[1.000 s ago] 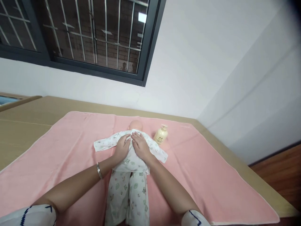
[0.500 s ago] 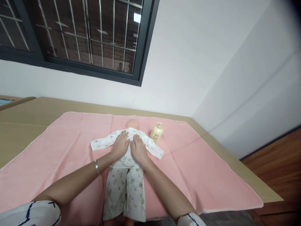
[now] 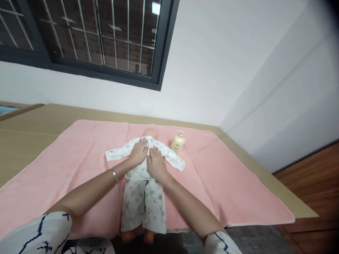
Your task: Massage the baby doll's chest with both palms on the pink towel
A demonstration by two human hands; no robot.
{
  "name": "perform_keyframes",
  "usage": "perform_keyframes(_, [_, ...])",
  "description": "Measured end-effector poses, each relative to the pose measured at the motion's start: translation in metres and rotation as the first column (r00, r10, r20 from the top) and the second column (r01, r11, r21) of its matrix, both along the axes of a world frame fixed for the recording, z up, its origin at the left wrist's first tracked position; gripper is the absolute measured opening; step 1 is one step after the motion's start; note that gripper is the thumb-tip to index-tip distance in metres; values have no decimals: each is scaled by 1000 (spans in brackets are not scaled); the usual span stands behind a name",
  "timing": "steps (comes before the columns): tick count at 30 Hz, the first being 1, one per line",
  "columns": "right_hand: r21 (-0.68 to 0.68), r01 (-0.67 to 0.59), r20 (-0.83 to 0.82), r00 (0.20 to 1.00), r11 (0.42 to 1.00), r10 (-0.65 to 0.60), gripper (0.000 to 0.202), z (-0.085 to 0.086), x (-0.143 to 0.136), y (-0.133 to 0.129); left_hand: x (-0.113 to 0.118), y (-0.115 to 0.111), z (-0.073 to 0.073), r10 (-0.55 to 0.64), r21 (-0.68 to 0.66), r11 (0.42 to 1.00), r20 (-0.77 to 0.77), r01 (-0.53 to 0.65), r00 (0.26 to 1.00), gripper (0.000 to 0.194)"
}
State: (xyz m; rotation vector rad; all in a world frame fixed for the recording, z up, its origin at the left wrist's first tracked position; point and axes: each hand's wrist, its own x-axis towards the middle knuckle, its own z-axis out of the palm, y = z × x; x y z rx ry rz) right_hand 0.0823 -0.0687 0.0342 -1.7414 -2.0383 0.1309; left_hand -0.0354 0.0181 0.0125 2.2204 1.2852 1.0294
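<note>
A baby doll (image 3: 150, 133) lies on a pink blanket with its head toward the wall and its feet at the near edge. It wears a white patterned top (image 3: 137, 173) with the sleeves spread wide, and matching patterned trousers (image 3: 132, 206). My left hand (image 3: 139, 152) rests flat on the left of the doll's chest, fingers stretched out. Beside it, my right hand (image 3: 156, 163) lies flat on the right of the chest, its fingers pointing toward the doll's head. A pale yellow pump bottle (image 3: 177, 141) stands just beyond the doll's sleeve on the right.
The pink blanket (image 3: 225, 190) covers much of a light wooden table (image 3: 29, 141). White wall (image 3: 212, 63) and a dark-framed barred window (image 3: 106, 76) rise behind. Brown wooden furniture (image 3: 315, 183) stands at the right, below the table's level.
The view has shifted slightly, so the doll and blanket sit higher and the doll's feet now show. Both hands stay on the chest; the left has slid a little toward the doll's middle.
</note>
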Motion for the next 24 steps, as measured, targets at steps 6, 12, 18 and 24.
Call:
perform_keyframes(6, [-66,-22,-24,1000,998,20,50,20,31,48,6,-45,-18,83,77,994,-31,-81,996,51])
perform_keyframes(12, [20,40,12,999,999,-40,53,7,11,38,-2,-25,-7,60,-11,998,-7,-60,998,51])
perform_keyframes(18, [132,-87,88,993,987,75,52,-11,7,-3,-5,2,-9,30,5,1000,100,-31,995,46])
perform_keyframes(24, [-14,-15,35,999,1000,16,59,3,26,28,-5,-2,-22,34,36,999,152,-40,988,46])
